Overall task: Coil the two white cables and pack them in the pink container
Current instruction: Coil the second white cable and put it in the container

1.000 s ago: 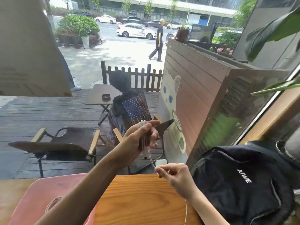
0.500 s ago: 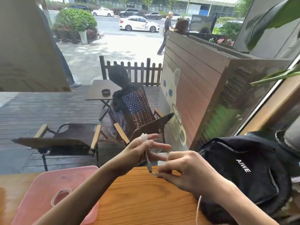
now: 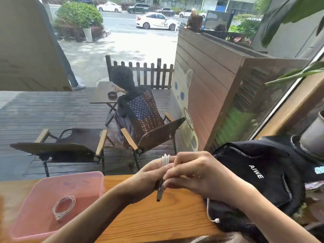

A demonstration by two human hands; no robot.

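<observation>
Both hands are up together over the orange-brown wooden tabletop (image 3: 150, 220), fingers touching. The left hand (image 3: 149, 179) has several loops of thin white cable (image 3: 165, 160) wound around its fingers, the loops sticking up at about 12 o'clock from the knuckles. The right hand (image 3: 194, 174) is pinched onto that same cable just below the loops, and a small dark plug end (image 3: 159, 194) hangs straight down from between the two hands toward 6 o'clock. A loose white tail with a small white connector (image 3: 216, 220) trails down under the right wrist, though I can't really tell where it joins the rest.

Over at 9 o'clock from the hands sits the translucent pink plastic container (image 3: 84, 178), lid off, with one already-coiled white cable (image 3: 63, 206) lying flat on its bottom. At 3 o'clock a black fabric backpack with white lettering (image 3: 256, 172) rests on the table, right beside the right forearm.
</observation>
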